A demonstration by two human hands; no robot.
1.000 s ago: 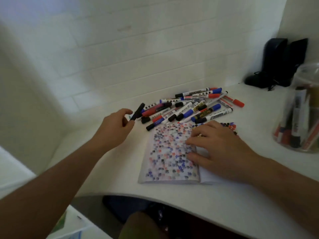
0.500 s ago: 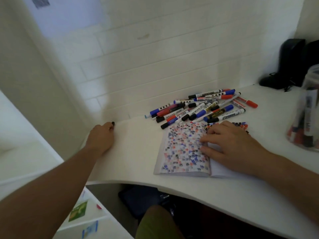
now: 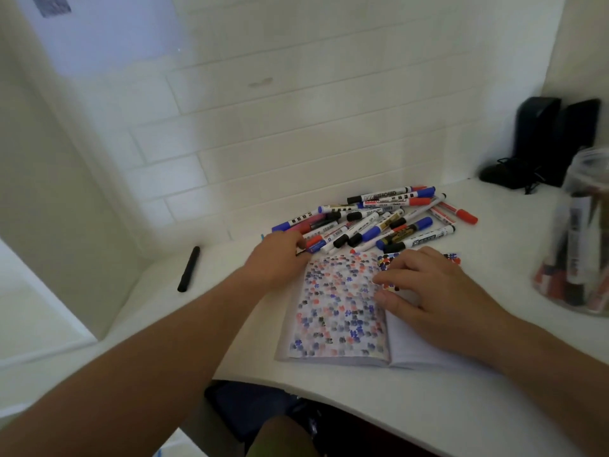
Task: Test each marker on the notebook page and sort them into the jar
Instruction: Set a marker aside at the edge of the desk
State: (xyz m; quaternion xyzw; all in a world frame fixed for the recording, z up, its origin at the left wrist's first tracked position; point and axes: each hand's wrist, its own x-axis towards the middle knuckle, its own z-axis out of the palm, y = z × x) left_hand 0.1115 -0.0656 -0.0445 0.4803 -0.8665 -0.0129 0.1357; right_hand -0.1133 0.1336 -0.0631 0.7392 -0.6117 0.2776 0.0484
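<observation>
An open notebook (image 3: 333, 311) lies on the white desk, its left page covered in red, blue and black test marks. My right hand (image 3: 431, 291) rests flat on the right page and holds it down. Behind the notebook is a pile of markers (image 3: 389, 219) with black, blue and red caps. My left hand (image 3: 275, 257) is at the pile's near-left edge with its fingertips against the closest markers; the back of the hand hides whether they grip one. One black marker (image 3: 188, 268) lies alone at the far left. A clear jar (image 3: 583, 245) holding several markers stands at the right edge.
The white desk (image 3: 412, 400) has a curved front edge, and a white brick wall runs behind it. Black objects with a cord (image 3: 540, 143) stand in the back right corner. A white panel closes off the left side.
My left hand put the black marker down at the far left of the desk, let go of it and came back right to the pile. My right hand has stayed on the notebook.
</observation>
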